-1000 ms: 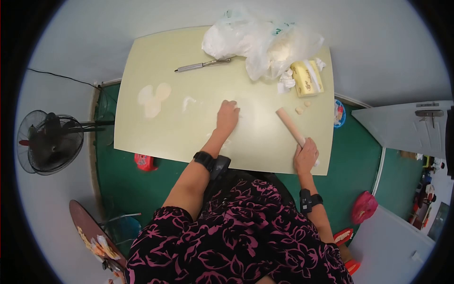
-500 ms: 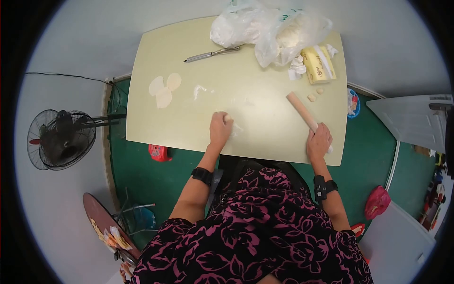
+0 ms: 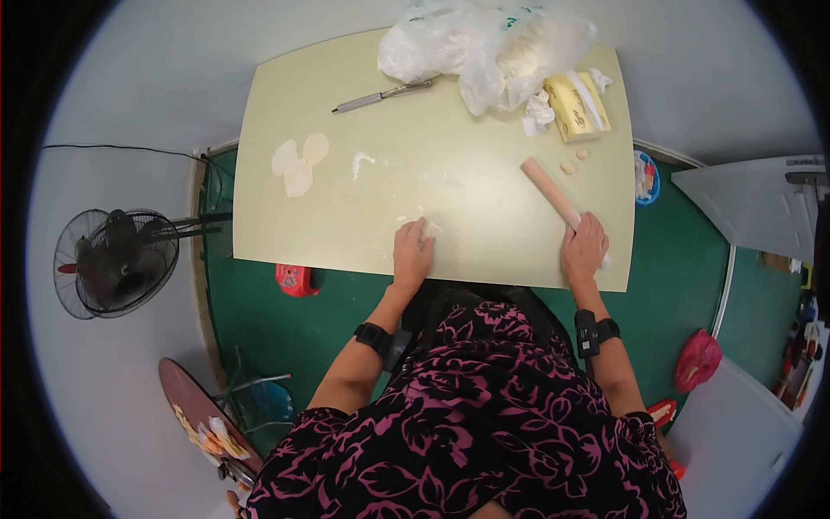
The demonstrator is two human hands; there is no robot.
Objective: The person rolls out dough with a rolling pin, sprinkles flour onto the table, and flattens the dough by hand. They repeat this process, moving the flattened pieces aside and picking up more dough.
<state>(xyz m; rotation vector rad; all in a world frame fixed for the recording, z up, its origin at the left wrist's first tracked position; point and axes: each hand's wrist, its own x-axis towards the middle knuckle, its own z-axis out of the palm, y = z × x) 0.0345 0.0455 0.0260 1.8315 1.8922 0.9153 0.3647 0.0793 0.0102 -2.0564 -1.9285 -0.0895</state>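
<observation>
My left hand (image 3: 413,251) rests palm down near the table's front edge, its fingers bent together over a flour-dusted spot; what lies beneath them is hidden. My right hand (image 3: 585,247) is wrapped round the lower end of a wooden rolling pin (image 3: 550,192), which lies slanted on the pale table (image 3: 467,164). Beyond the pin are two small dough pieces (image 3: 567,168). Three thin round dough sheets (image 3: 298,177) lie at the left, their edges touching or overlapping. White flour (image 3: 361,164) marks the surface between them and my left hand.
Plastic bags (image 3: 484,52) with white contents lie at the table's back, beside a yellow tissue pack (image 3: 577,105) and crumpled tissue. A grey metal tool (image 3: 380,96) is at the back left. A fan (image 3: 121,259) stands left of the table.
My left hand has moved slightly right and nearer to me, and has turned flatter onto the table. My right hand stays on the rolling pin. The view has shifted slightly.
</observation>
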